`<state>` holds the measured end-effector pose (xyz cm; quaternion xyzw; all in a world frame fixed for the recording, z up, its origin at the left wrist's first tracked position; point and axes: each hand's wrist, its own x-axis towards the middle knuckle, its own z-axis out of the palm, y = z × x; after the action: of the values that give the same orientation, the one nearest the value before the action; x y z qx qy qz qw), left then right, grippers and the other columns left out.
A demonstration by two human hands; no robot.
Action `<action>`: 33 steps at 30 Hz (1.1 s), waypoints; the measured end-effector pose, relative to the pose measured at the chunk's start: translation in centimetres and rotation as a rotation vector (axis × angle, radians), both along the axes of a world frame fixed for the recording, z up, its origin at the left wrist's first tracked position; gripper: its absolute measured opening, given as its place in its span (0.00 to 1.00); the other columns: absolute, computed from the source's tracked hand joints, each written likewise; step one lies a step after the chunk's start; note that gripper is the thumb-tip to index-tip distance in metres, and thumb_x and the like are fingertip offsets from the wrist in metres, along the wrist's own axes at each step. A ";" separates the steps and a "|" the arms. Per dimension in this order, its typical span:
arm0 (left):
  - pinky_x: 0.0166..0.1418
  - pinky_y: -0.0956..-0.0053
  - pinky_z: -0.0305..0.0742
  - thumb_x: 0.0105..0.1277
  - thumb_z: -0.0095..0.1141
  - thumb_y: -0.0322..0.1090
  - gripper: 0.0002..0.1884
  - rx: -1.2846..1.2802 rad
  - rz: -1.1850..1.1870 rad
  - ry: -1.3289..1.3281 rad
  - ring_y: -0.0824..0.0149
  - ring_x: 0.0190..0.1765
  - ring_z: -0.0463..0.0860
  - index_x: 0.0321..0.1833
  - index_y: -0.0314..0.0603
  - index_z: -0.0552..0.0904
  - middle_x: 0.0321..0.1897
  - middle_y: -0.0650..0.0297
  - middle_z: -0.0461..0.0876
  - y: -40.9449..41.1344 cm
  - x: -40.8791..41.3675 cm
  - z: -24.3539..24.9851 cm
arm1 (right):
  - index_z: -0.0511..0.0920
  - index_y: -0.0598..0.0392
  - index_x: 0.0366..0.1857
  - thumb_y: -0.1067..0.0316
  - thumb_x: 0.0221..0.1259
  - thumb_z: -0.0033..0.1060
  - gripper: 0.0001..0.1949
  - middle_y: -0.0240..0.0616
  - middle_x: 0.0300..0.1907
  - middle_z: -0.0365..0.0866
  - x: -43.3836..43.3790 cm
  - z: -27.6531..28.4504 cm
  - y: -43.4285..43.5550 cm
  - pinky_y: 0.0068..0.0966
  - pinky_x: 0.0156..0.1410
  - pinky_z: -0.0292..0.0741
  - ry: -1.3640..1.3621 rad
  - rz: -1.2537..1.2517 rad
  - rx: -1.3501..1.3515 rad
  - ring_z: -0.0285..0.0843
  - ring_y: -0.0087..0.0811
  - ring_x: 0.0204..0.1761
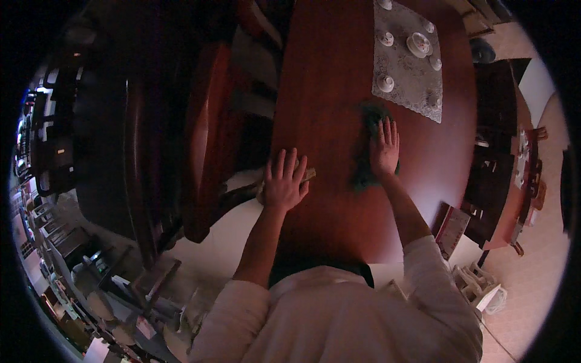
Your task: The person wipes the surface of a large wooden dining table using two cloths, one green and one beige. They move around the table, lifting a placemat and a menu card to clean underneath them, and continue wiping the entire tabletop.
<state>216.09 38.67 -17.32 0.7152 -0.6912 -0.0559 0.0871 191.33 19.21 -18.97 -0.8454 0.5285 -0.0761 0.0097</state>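
Observation:
My right hand [386, 149] lies flat, palm down, on a crumpled dark green cloth [366, 176] spread over the glossy reddish-brown wooden table [331, 218]. Its fingers are stretched out and nearly together, and the cloth looks blurred. At the table's left edge, my left hand [285, 183] is palm down with its fingers apart. Beneath it a yellowish cloth [310, 174] shows beside the thumb and index finger. How firmly the left hand grips that cloth is hidden by the palm.
A white lace table runner [408, 86] bears white porcelain cups and a lidded bowl [419, 45] beyond my right hand. Wooden chairs [206, 145] flank the table's left side. A red-and-white box [454, 229] stands by the right edge, near a dark cabinet [492, 181].

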 end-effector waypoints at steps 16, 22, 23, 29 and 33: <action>0.67 0.56 0.66 0.62 0.57 0.29 0.23 0.021 0.200 0.232 0.49 0.62 0.73 0.62 0.43 0.75 0.59 0.55 0.75 9.0 0.9 -1.0 | 0.67 0.45 0.70 0.53 0.65 0.50 0.28 0.34 0.76 0.57 14.7 3.3 16.0 0.44 0.81 0.44 0.117 0.699 0.227 0.42 0.42 0.80; 0.62 0.55 0.70 0.66 0.54 0.30 0.17 -0.040 0.222 0.452 0.48 0.58 0.75 0.58 0.39 0.76 0.55 0.51 0.77 18.0 -2.9 1.0 | 0.66 0.42 0.70 0.52 0.63 0.53 0.29 0.34 0.76 0.57 9.4 2.9 21.1 0.45 0.80 0.47 0.049 0.908 0.274 0.45 0.39 0.79; 0.62 0.56 0.70 0.67 0.53 0.30 0.17 -0.043 0.238 0.485 0.47 0.57 0.75 0.58 0.39 0.76 0.55 0.51 0.77 18.2 -3.5 1.2 | 0.67 0.43 0.70 0.53 0.63 0.54 0.29 0.34 0.76 0.58 8.0 2.6 20.3 0.45 0.79 0.49 0.046 0.908 0.241 0.46 0.39 0.79; 0.60 0.60 0.72 0.71 0.52 0.36 0.18 0.098 0.505 0.906 0.51 0.52 0.79 0.60 0.38 0.74 0.51 0.52 0.80 17.4 -2.5 -1.0 | 0.68 0.50 0.67 0.55 0.62 0.57 0.29 0.40 0.74 0.61 -5.6 1.7 12.4 0.50 0.75 0.54 -0.060 0.070 0.091 0.53 0.47 0.76; 0.55 0.64 0.75 0.69 0.53 0.39 0.19 0.127 0.597 1.168 0.58 0.48 0.80 0.60 0.38 0.74 0.48 0.55 0.80 17.3 -0.6 -1.4 | 0.62 0.52 0.72 0.40 0.65 0.50 0.36 0.44 0.76 0.55 -12.7 -0.3 11.6 0.51 0.77 0.50 0.017 -0.619 0.093 0.46 0.50 0.78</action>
<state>215.53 55.95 -18.76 0.7320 -0.2977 -0.4490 0.4171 178.67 30.80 -19.28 -0.6437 0.7637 -0.0442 0.0206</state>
